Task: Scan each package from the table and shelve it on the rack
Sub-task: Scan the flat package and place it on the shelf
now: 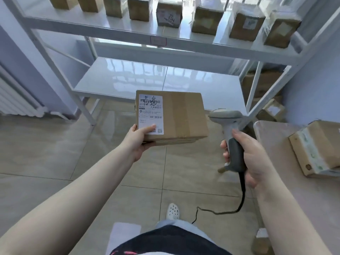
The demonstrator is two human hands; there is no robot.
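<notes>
Left hand (137,138) holds a cardboard box (176,116) by its near-left corner, thumb pressed on the white label (151,115), label side up, box in mid-air over the floor in front of the rack (128,28). Right hand (252,157) wraps round the scanner (229,129) handle, head aimed twd the box, not touching it. Row of boxes along the rack's upper shelf. Another box (316,148) sits at the counter (276,144) right edge.
</notes>
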